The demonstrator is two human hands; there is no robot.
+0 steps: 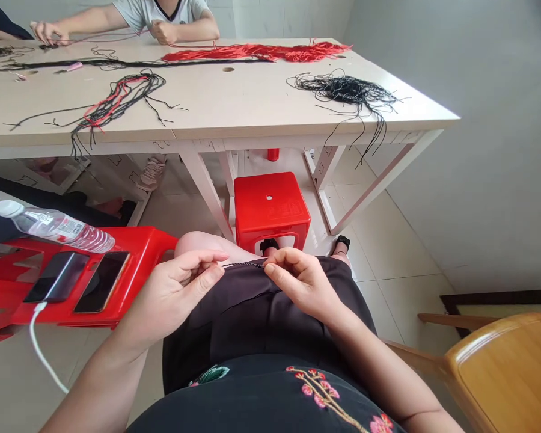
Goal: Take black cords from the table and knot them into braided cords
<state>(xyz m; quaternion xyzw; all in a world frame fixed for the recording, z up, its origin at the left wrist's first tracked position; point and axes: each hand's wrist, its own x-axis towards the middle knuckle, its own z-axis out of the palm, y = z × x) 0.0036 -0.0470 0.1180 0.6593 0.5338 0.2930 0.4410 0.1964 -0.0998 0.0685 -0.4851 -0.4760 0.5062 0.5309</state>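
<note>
Left hand (178, 287) and right hand (303, 282) pinch black cord (243, 264); slackness risks unravelling. Threads (348, 91) overhanging the desk's (243, 99) near edge could snag.

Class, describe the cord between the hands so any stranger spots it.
From the pale table, look down to the dark-clad lap. Over it, the left hand and right hand hold a thin dark cord. Unlike the cord bundles lying on the table, it shows as a short, nearly straight line between the hands.
</note>
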